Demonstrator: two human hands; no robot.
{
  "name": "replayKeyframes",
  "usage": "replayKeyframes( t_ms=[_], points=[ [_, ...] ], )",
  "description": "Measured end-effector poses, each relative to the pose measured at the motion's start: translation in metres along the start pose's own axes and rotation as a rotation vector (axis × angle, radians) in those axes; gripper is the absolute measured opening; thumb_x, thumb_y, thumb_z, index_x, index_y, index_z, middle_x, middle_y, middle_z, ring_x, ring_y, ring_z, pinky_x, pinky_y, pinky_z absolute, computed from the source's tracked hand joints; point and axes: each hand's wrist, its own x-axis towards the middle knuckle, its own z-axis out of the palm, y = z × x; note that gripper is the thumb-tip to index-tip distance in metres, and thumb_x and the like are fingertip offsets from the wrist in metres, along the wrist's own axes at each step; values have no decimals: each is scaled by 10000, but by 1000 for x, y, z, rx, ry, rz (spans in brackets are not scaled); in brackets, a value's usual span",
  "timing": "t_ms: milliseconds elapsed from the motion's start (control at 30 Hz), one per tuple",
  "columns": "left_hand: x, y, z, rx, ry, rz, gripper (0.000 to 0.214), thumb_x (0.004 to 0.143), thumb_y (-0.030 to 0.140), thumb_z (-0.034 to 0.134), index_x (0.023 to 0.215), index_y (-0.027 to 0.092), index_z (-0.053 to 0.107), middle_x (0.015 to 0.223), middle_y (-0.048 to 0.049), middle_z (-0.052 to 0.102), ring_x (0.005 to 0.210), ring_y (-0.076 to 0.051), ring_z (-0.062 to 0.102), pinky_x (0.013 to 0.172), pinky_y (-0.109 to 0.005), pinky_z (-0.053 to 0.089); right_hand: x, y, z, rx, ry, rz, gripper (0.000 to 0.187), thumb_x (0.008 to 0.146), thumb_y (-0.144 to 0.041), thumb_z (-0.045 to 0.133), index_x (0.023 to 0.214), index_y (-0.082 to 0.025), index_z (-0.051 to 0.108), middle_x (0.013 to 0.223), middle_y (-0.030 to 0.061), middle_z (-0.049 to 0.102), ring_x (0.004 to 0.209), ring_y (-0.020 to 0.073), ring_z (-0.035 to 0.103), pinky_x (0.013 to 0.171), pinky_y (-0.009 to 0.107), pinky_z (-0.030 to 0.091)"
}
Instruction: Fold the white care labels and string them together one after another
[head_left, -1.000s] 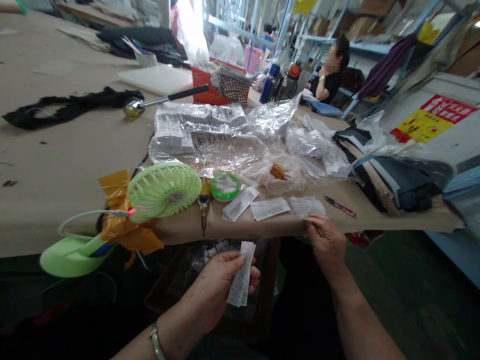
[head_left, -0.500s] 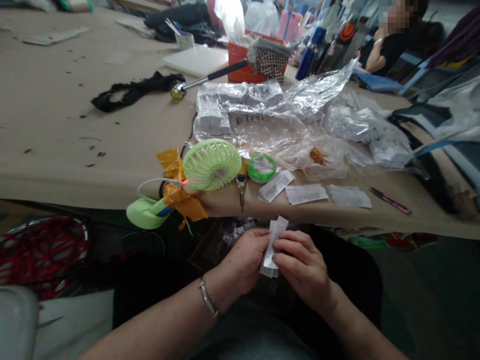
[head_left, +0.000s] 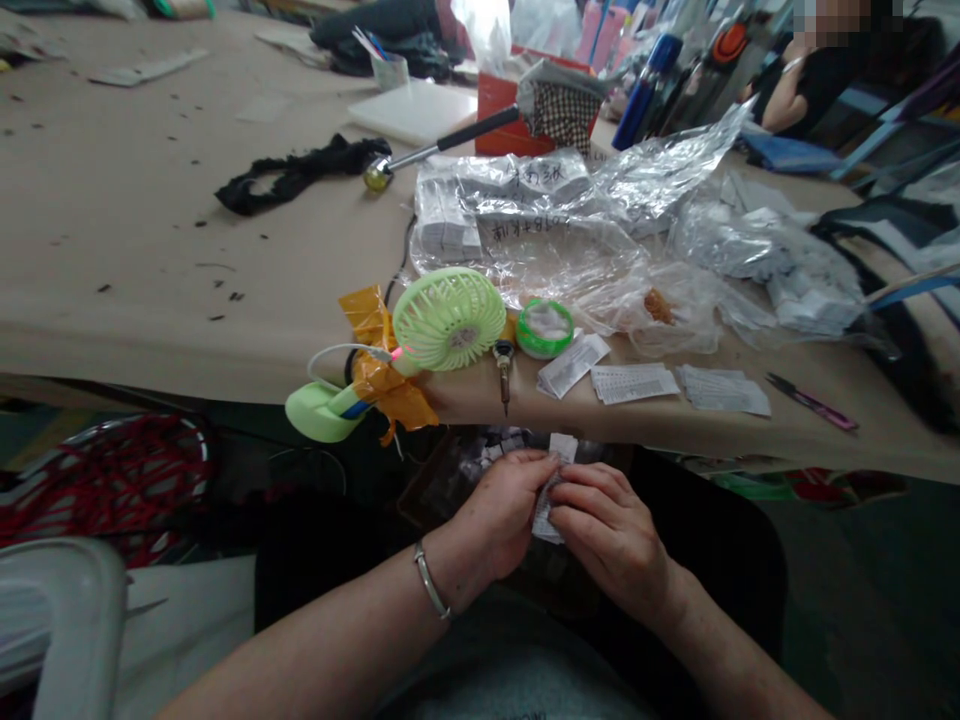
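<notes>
Between my two hands is a small stack of white printed labels, held below the table's front edge. My left hand, with a bangle on its wrist, pinches the labels from the left. Fingers of my right hand close on them from the right and cover part of the print. Three piles of similar labels lie along the table edge: a tilted pile, a middle pile and a right pile. Under my hands, a bin holds white scraps.
A green fan is taped to the table edge beside a soldering-iron-like tool and a green round tub. Pink-handled snips lie at right. Plastic bags of label bundles lie behind. A person sits across the table.
The labels, fanned apart before, now sit closer together, with my hands nearer each other over them. The whole view has shifted, so the table things appear farther right.
</notes>
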Motion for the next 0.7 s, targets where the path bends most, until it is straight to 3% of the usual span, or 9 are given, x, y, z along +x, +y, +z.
replayKeyframes(
  t_ms=[133,267,333,433,500,600,700],
  points=[
    [1,-1,-2,-20,-40,-42,180,678,243,739,701,105,626,621,-19,601,525,-86,536,494,-193,372,0,-1,1,4,0,13,176,847,-92,524,894,-203,653,917,38,721,1028,196,621,918,388,460],
    [2,0,-4,-4,-47,-73,119,726,199,691,734,96,631,623,-29,607,504,-83,548,475,-181,390,-6,-1,-3,106,29,78,252,813,-124,607,1049,-210,620,995,56,702,1064,221,602,927,413,472],
    [0,2,-5,30,-72,-116,124,777,216,644,801,95,640,653,-47,625,510,-101,574,497,-205,442,-10,5,-5,218,119,219,260,801,-153,631,1052,-216,611,1014,71,676,1075,238,588,927,429,475],
    [-6,4,-6,106,-152,-220,174,838,254,570,882,99,635,705,-73,648,520,-129,609,527,-253,498,-12,21,-6,507,193,548,242,805,-216,637,1043,-229,601,1015,65,658,984,207,622,867,370,510],
    [-10,5,-6,129,-208,-268,179,854,253,539,868,98,627,723,-81,651,528,-132,620,530,-252,506,-11,33,-4,844,47,689,365,773,-306,678,1117,-231,580,1038,65,667,886,179,654,772,310,542],
    [-15,4,-6,147,-248,-307,179,858,244,522,825,94,615,713,-92,652,535,-140,630,530,-251,511,-8,46,2,1308,-235,725,570,667,-422,757,1168,-213,583,1110,86,659,921,201,663,785,322,543],
    [-17,3,-7,162,-257,-325,173,856,248,528,843,96,611,695,-92,655,525,-142,629,527,-253,511,-7,48,10,1471,-278,724,476,615,-368,802,1035,-200,654,1199,90,622,1084,237,611,931,372,479]
  ],
)
